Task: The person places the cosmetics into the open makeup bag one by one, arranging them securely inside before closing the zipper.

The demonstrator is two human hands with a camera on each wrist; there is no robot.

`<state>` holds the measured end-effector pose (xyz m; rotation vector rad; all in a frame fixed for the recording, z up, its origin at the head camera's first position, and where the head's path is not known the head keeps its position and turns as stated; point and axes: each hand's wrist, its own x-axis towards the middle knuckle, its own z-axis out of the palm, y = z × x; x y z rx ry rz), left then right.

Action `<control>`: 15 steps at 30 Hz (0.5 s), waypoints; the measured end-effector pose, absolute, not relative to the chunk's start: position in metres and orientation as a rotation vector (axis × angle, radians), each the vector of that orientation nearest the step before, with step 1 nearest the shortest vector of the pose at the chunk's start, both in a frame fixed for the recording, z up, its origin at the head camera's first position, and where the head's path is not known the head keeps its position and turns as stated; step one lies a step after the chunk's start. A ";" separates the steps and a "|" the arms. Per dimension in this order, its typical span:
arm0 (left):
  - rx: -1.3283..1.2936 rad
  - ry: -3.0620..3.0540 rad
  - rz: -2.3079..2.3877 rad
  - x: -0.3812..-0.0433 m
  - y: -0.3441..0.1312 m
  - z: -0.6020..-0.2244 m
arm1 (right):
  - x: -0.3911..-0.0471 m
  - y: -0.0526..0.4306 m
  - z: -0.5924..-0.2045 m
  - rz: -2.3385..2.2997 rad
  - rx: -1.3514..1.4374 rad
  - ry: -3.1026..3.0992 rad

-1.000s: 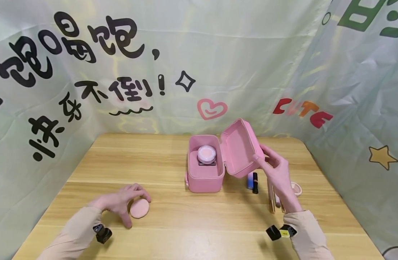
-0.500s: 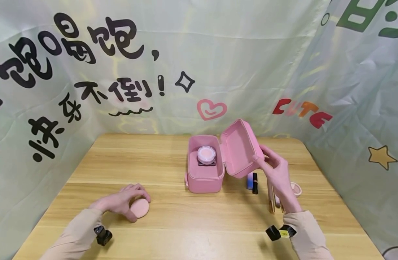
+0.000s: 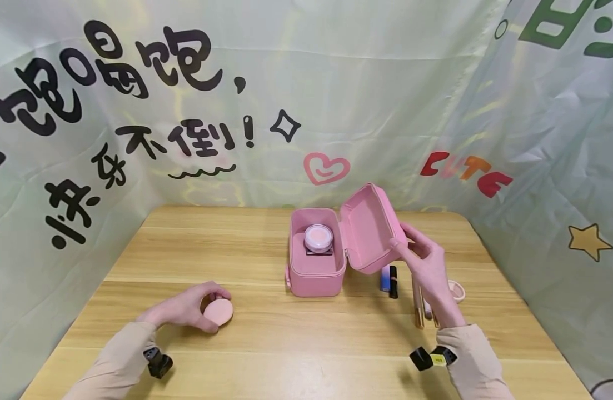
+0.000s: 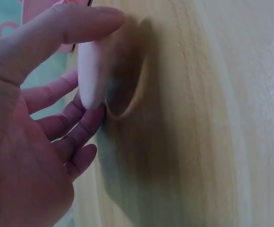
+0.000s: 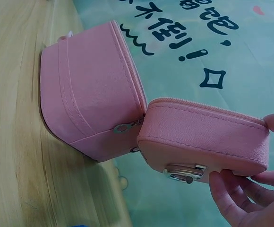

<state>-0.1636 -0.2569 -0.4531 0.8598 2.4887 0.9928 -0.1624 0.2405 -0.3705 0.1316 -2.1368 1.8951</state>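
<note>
1. Behind the wooden surface [image 3: 266, 355] hangs one pale green cloth backdrop [image 3: 376, 83], printed with black characters, one pink heart and one yellow star.
2. Your two hands are both occupied. Your left hand [image 3: 186, 308] pinches one round pink disc [image 3: 219, 313] between thumb and fingers, at the left of the surface, well apart from the case.
3. Your right hand [image 3: 426, 264] pinches the outer edge of the lid [image 3: 368, 228] — thumb on one side, fingers on the other.
4. You have one pink case [image 3: 316, 283] standing upright, its one lid tilted open toward your right. Inside sits one round compact [image 3: 318, 238], over one dark item [image 3: 318, 253].
5. Right of the case lie one blue tube [image 3: 385, 279], one black tube [image 3: 393, 282], one round pink-centred piece [image 3: 456, 290] and slender tubes [image 3: 418, 311] — partly behind your forearm, so you cannot count them surely.
</note>
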 end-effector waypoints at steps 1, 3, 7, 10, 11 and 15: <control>0.840 2.498 0.992 -0.164 -0.257 -0.453 | -0.162 0.241 -0.370 1.896 0.131 -2.136; 0.809 2.518 0.994 -0.164 -0.257 -0.452 | -0.163 0.241 -0.370 1.902 0.129 -2.131; 0.788 2.567 1.018 -0.166 -0.255 -0.451 | -0.163 0.241 -0.371 1.905 0.130 -2.129; 0.799 2.597 1.057 -0.167 -0.252 -0.452 | -0.163 0.241 -0.371 1.903 0.131 -2.133; 0.803 2.608 1.074 -0.167 -0.251 -0.452 | -0.163 0.241 -0.371 1.906 0.131 -2.131; 0.826 2.644 1.149 -0.168 -0.246 -0.451 | -0.163 0.241 -0.371 1.913 0.131 -2.127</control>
